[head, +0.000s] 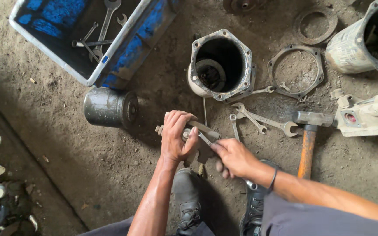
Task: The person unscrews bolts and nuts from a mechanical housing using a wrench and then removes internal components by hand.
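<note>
Both hands are closed on a small metal part above the boots.

Left hand [176, 136] is wrapped over the grimy bracket [202, 146], held above the dirt floor [110, 161]; right hand [234, 156] is clamped on a wrench [205, 139] set against it, near the open housing [221, 65].

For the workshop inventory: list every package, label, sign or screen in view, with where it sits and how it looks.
No packages, signs or screens in view.
Small blue patch, possibly a sticker: on the rim of the blue tool tray, upper left; too small to tell more.
Both hands, left hand and right hand, hold bare metal parts with no label visible.
</note>
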